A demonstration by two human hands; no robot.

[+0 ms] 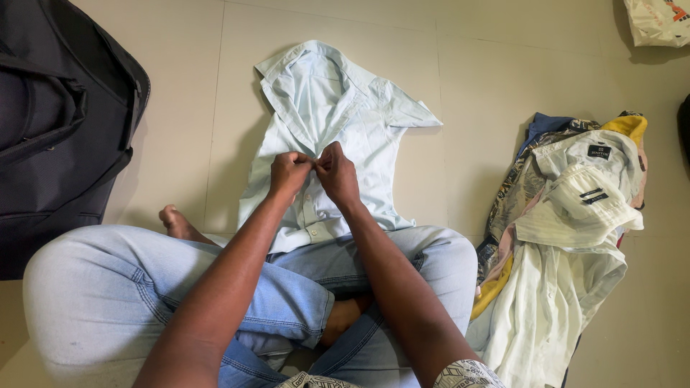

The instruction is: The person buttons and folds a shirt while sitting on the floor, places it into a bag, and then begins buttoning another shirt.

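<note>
A pale blue collared shirt (338, 108) lies flat on the tiled floor in front of my crossed legs, collar pointing away. My left hand (288, 173) and my right hand (338, 171) meet over the shirt's front placket just below the collar. Both pinch the fabric there with closed fingers, fingertips touching each other. The small part between the fingertips is hidden. Buttons show on the placket lower down, near my knees.
A large black bag (57, 115) sits at the left. A heap of clothes (568, 237), white, yellow and patterned, lies at the right beside my knee. A white plastic bag (658, 21) is in the far right corner. My bare foot (176, 223) rests left of the shirt.
</note>
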